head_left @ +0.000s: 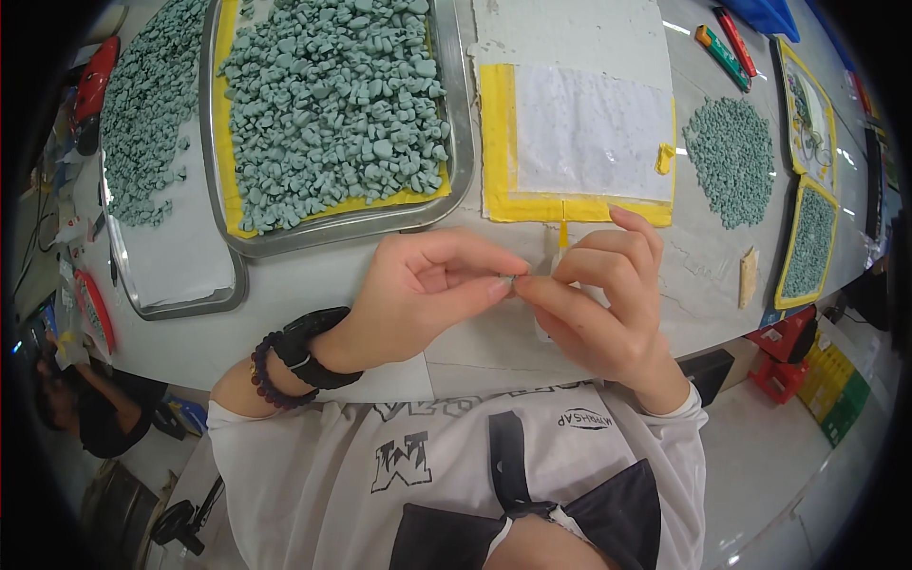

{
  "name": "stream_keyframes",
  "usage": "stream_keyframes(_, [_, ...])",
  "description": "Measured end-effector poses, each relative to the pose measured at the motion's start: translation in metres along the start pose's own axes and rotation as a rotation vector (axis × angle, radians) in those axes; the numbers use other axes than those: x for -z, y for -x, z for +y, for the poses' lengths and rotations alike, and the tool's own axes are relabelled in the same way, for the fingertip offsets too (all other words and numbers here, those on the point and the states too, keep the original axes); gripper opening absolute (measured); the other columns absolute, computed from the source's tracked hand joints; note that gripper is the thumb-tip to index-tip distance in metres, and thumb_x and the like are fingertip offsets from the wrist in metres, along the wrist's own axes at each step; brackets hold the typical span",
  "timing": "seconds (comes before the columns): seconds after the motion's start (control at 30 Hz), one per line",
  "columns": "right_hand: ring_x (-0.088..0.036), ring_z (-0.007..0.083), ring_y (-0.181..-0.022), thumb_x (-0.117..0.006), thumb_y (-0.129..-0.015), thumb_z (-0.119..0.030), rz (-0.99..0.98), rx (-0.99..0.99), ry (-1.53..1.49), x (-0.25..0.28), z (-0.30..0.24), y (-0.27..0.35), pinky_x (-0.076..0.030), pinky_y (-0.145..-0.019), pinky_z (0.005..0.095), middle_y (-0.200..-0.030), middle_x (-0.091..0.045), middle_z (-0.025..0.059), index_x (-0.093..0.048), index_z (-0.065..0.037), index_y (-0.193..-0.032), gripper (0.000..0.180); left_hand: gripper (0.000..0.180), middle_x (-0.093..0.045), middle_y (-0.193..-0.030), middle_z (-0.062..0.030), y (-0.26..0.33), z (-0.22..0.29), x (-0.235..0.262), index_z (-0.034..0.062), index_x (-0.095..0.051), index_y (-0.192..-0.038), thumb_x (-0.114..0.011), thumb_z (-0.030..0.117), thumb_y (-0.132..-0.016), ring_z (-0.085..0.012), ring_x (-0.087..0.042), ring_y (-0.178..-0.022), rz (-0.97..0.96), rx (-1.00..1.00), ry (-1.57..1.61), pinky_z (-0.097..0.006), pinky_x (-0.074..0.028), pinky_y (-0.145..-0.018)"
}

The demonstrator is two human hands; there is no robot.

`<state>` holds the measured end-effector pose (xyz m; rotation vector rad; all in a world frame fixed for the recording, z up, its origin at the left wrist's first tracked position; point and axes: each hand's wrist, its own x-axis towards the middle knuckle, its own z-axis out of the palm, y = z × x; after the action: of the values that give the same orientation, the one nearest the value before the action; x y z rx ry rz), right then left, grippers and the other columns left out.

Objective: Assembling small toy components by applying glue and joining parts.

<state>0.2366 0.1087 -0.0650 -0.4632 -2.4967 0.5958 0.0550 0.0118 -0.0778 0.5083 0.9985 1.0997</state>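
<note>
At the centre of the frame, the left hand (418, 290) and right hand (594, 304) meet, fingers pinched together on one small green piece (507, 278) above the tabletop (313, 275), apparently inspecting or trimming it; steady fingertip control seems needed. A metal tray (460, 142) heaped with green pieces sits upper left, a yellow-edged sheet (579, 142) just behind the hands.

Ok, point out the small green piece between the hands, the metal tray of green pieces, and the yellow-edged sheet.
Green piece (509, 278), head view, its visible tip between the fingertips.
Metal tray (463, 142), head view, right rim.
Yellow-edged sheet (589, 128), head view, white middle.
</note>
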Motion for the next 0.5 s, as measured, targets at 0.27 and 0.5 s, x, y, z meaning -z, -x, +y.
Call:
stream_keyframes(0.27, [-0.055,0.0194,-0.078,-0.079,-0.058,-0.005,0.016,-0.137,-0.186,0.0049,0.0015,-0.0018,-0.039,-0.087,0.0427,-0.085,-0.056,0.0017,-0.068,-0.012,-0.086,0.03,0.024,-0.062,-0.108,-0.0156,0.0038,0.0037,-0.0038,-0.008,-0.058,-0.11,-0.054,-0.009,-0.086,-0.0167,-0.062,-0.095,-0.012,-0.008,0.046,-0.028,-0.051,-0.084])
stream_keyframes(0.5, [-0.055,0.0201,-0.079,-0.078,-0.057,-0.004,0.031,-0.133,-0.169,0.0029,0.0011,-0.0011,-0.039,-0.085,0.0426,-0.085,-0.057,0.0021,-0.067,-0.011,-0.085,0.031,0.027,-0.061,-0.109,-0.0161,0.0034,0.002,-0.005,-0.0079,-0.058,-0.11,-0.055,-0.011,-0.084,-0.018,-0.061,-0.099,-0.021,-0.064,0.042,-0.029,-0.051,-0.086])
